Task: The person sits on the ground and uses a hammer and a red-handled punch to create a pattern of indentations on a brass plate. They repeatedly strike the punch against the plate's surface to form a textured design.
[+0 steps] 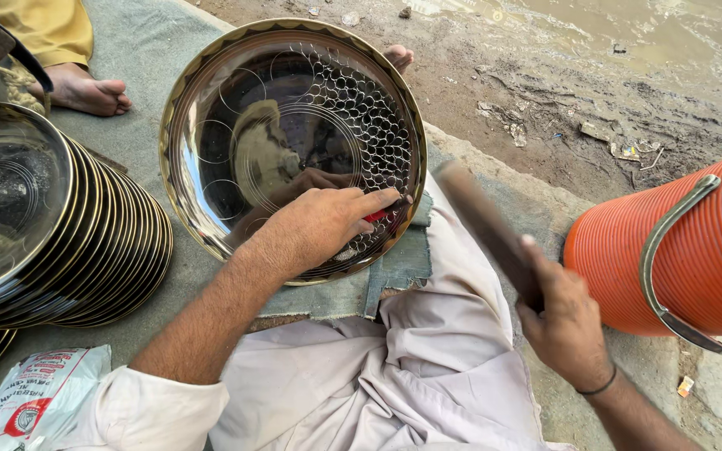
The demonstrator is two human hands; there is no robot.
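Observation:
A large shiny metal plate (211, 100) with a gold rim leans tilted in front of me, its right half covered in stamped circles. My left hand (315, 225) rests on its lower part and pinches a small red-tipped punch (378, 215) against the surface. My right hand (566, 321) grips a dark wooden stick (486, 230), blurred, raised to the right of the plate above my knee.
A stack of several similar plates (85, 242) lies at the left. An orange ribbed cooler with a metal handle (670, 250) stands at the right. Another person's bare foot (85, 92) rests at the top left. Muddy ground lies beyond; a printed sack (35, 401) lies at the bottom left.

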